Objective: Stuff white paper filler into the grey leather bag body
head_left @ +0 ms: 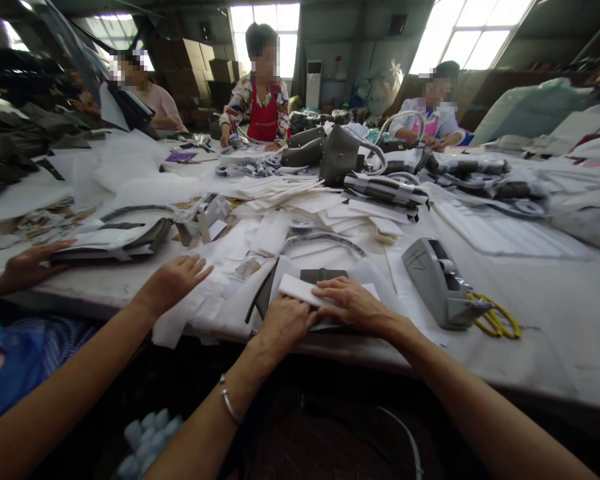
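On the table edge before me lies a dark grey-green handbag with a wrapped, arched handle. A folded white foam sheet lies across its near part. My left hand is closed at the sheet's lower edge, its fingertips partly hidden. From the right, my right hand holds the sheet, with bent fingers over its top. The two hands nearly meet. Thin white wrapping sheets stick out around the bag.
A grey tape dispenser with a yellow cord ring stands right. At left, a co-worker's hands are near another bag. Foam sheets and finished bags pile up mid-table. Several people work across the table.
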`<state>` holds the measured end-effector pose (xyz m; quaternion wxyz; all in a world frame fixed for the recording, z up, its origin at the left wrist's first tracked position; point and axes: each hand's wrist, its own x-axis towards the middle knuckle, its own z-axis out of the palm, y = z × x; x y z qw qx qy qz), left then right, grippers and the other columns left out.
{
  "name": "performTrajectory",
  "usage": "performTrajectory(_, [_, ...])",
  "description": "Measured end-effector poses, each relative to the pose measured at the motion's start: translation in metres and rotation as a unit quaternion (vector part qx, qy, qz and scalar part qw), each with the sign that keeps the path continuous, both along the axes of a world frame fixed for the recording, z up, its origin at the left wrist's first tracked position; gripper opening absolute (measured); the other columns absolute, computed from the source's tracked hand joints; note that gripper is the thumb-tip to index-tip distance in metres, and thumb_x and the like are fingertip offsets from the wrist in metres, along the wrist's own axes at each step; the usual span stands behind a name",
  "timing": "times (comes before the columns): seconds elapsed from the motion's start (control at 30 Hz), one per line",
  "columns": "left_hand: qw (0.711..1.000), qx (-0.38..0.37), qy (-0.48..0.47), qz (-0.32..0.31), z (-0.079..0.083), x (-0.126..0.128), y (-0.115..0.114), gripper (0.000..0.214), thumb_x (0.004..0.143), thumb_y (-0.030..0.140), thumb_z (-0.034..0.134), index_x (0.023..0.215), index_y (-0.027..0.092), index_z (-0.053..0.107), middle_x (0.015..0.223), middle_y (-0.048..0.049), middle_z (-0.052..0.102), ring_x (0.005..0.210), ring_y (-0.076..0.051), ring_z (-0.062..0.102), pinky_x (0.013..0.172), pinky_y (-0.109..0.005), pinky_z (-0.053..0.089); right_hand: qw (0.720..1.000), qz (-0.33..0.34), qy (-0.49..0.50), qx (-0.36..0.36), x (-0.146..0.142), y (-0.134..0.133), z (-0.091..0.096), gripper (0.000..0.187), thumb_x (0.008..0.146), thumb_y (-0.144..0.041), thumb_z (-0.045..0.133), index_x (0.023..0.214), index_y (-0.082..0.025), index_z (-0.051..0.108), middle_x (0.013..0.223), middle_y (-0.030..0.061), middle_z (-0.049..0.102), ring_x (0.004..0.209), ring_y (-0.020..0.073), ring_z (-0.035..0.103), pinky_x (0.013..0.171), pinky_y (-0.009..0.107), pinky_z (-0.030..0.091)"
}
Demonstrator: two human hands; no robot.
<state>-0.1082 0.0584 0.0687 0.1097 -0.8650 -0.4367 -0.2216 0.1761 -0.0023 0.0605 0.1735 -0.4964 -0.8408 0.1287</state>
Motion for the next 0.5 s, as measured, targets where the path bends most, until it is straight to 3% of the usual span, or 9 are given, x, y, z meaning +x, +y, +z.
performTrajectory(0.1, [0.996, -0.016, 0.01, -0.086, -0.02, 0.052, -0.03, 0.031, 0.096, 0.032, 0.052, 0.081, 0.015, 0.073, 0.075, -0.0061, 0.074, 0.081, -0.02, 0.071, 0.086, -0.032, 0.057, 1.0, 0.006, -0.016, 0.017, -0.001, -0.006, -0.003, 0.033, 0.101, -0.035, 0.05, 0.131, -0.027, 0.062, 0.134, 0.0058, 0.063, 0.124, 0.0244, 0.054, 0.105, 0.045, 0.041])
performTrajectory(0.17, [0.993, -0.021, -0.005, -0.117, -0.034, 0.064, -0.037, 0.024, 0.09, 0.038, 0.064, 0.09, 0.016, 0.073, 0.082, -0.0074, 0.075, 0.089, -0.025, 0.071, 0.097, -0.043, 0.052, 0.999, -0.001, -0.024, 0.042, -0.003, -0.009, -0.006, 0.033, 0.1, -0.035, 0.051, 0.131, -0.027, 0.062, 0.134, 0.0051, 0.063, 0.127, 0.0251, 0.051, 0.106, 0.045, 0.04])
performTrajectory(0.33, [0.991, 0.002, -0.065, -0.114, -0.051, 0.043, -0.03, 0.037, 0.096, 0.049, 0.053, 0.097, 0.017, 0.071, 0.1, -0.0098, 0.074, 0.105, -0.026, 0.066, 0.106, -0.048, 0.045, 0.997, 0.013, -0.067, 0.048, -0.003, -0.011, -0.001, 0.036, 0.097, -0.035, 0.057, 0.132, -0.026, 0.06, 0.136, 0.0056, 0.061, 0.124, 0.0292, 0.051, 0.102, 0.048, 0.039])
performTrajectory(0.5, [0.989, 0.026, -0.112, -0.097, -0.061, 0.037, -0.027, 0.051, 0.097, 0.058, 0.042, 0.101, 0.016, 0.07, 0.106, -0.0108, 0.073, 0.101, -0.023, 0.068, 0.103, -0.043, 0.047, 0.993, 0.06, -0.096, 0.042, 0.002, -0.01, 0.011, 0.034, 0.097, -0.03, 0.056, 0.13, -0.025, 0.06, 0.135, 0.0056, 0.062, 0.12, 0.0281, 0.053, 0.099, 0.046, 0.04])
